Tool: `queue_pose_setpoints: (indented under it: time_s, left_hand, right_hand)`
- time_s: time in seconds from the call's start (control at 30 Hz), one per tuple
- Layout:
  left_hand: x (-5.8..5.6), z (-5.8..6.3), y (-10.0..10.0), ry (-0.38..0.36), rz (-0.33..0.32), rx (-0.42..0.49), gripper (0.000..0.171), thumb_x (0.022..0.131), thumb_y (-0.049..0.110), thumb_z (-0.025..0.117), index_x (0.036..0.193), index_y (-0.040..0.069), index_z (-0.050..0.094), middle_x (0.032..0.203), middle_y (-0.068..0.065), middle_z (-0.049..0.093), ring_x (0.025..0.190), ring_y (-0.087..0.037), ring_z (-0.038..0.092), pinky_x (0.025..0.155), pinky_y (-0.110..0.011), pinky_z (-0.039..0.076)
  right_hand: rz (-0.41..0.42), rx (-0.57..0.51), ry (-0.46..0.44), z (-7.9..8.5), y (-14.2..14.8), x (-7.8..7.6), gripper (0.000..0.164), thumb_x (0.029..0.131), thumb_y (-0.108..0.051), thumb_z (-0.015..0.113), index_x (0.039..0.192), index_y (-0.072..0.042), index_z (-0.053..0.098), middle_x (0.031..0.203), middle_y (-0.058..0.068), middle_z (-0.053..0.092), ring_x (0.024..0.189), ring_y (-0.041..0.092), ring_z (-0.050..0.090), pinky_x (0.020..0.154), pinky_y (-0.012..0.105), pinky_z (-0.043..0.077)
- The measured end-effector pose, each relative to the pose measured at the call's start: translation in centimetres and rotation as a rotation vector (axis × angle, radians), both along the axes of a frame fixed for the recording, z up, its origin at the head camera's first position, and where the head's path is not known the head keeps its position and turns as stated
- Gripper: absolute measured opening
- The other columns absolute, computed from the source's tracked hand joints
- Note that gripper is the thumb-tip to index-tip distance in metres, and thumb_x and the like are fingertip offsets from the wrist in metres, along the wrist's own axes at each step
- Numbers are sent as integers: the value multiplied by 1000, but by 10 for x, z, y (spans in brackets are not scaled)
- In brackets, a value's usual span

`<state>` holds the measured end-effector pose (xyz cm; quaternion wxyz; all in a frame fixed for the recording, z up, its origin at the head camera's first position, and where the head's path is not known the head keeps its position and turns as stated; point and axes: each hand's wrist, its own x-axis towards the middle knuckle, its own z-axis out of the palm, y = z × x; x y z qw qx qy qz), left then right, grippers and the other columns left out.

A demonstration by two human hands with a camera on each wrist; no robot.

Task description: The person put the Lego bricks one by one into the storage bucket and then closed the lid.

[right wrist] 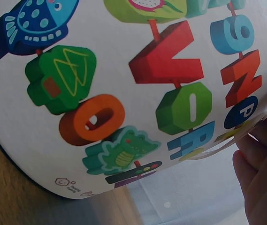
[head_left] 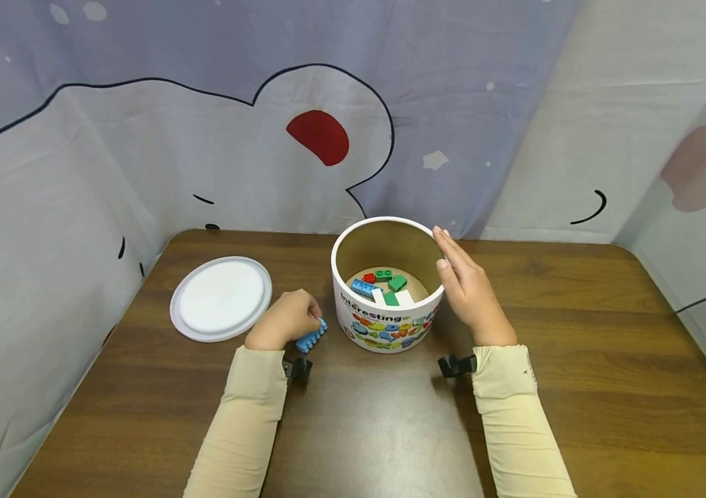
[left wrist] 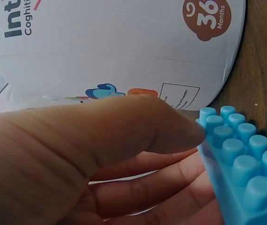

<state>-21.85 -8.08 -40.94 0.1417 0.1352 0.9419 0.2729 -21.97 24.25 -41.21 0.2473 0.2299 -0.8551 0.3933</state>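
Observation:
A long light-blue toy brick (head_left: 310, 339) with two rows of studs lies at the left front of a white printed bucket (head_left: 353, 325). My left hand (head_left: 287, 319) pinches this brick (left wrist: 236, 154) at its far end, thumb on the near side and fingers behind. Against the bucket's right side rests my right hand (head_left: 472, 299), fingers straight and reaching up to the rim. Inside the bucket lie several bricks, among them a blue brick (head_left: 361, 288), a red brick (head_left: 369, 278), a green brick (head_left: 397, 282) and a white brick (head_left: 404, 297).
A round white lid (head_left: 222, 297) lies flat on the brown wooden table (head_left: 365, 429), left of the left hand. Behind the table hangs a printed cloth (head_left: 203, 152). A thin pale cord handle (right wrist: 239, 139) shows on the bucket's side near the right fingers.

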Motion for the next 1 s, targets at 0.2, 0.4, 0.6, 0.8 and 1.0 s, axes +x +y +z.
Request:
queue_pose_setpoints:
  time_s: [0.2,0.4,0.6,0.8,1.0]
  left_hand:
    - [-1,1,-3,58,-2,23,13,82,3,67,91,-1,76,78,-4,71,68,-14,62,66,-31,54]
    - [-2,6,-5,134,-7,109,19,81,3,65,95,-2,77,83,-7,74,77,-17,68,74,-35,57]
    - [-3,10,-9,181,9,192,22,84,4,63,100,-3,77,86,-8,74,80,-18,67,76,-35,57]
    - [0,18,-13,207,83,301,22,92,8,64,109,-3,75,96,-12,76,89,-23,71,82,-40,58]
    - [4,29,-14,284,187,423,26,95,12,66,116,0,74,102,-14,75,93,-26,72,83,-43,58]
  right_hand:
    - [5,0,-3,0,-1,-1,49,107,-23,42,153,-5,45,157,12,44,146,32,37,120,47,29]
    - [2,1,-2,0,0,-2,49,107,-23,41,153,-5,45,157,11,44,146,32,37,121,41,28]
    - [0,-3,2,-1,0,-3,49,106,-18,43,153,-5,45,157,10,44,146,34,38,121,45,28]
    - [1,-4,-3,-1,0,-2,49,105,-16,43,153,-6,45,157,10,44,146,33,38,121,42,27]
    - [-3,0,-13,-1,1,0,49,106,-18,44,153,-6,45,157,10,44,147,31,37,121,38,27]
